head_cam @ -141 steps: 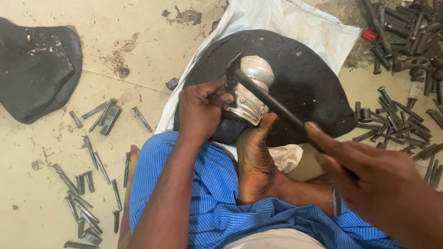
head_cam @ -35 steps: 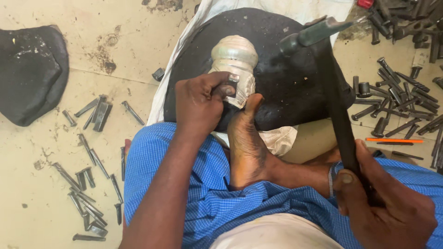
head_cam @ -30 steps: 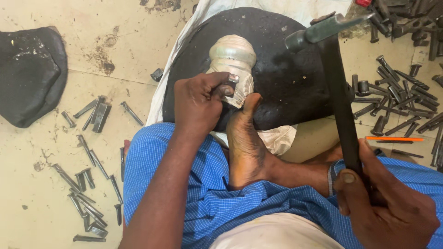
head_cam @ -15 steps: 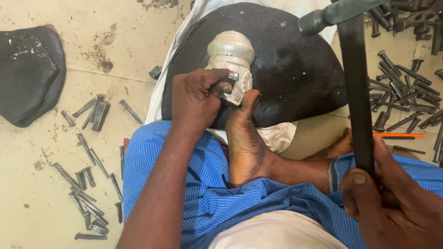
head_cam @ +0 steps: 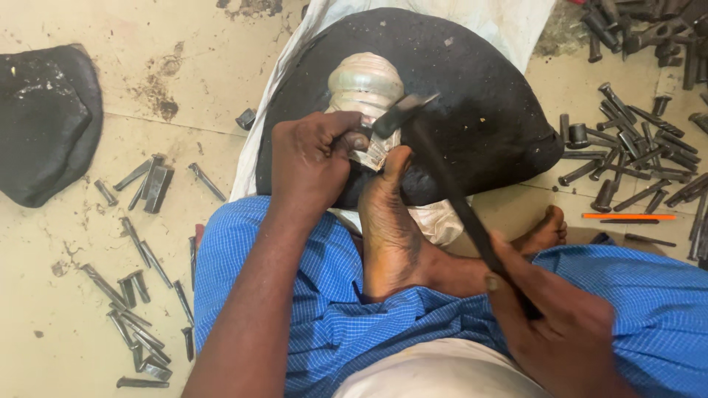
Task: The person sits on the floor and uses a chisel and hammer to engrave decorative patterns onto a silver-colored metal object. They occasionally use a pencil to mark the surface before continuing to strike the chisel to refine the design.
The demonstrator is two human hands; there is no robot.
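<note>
My fingers (head_cam: 335, 140) pinch a punch against the silver vessel (head_cam: 366, 92) on the black cushion (head_cam: 472, 96), braced by my foot (head_cam: 391, 221); my right hand (head_cam: 560, 324) clenches the hammer (head_cam: 402, 118), raised moments ago, now landed.

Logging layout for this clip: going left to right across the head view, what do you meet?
Black rounded pad → scattered metal punches → left hand → silvery metal vessel → hammer → right hand → orange pencil → pile of dark punches.

L hand (head_cam: 313, 158) fingers curled forward; R hand (head_cam: 560, 332) fisted low, seemingly mid-swing.
</note>
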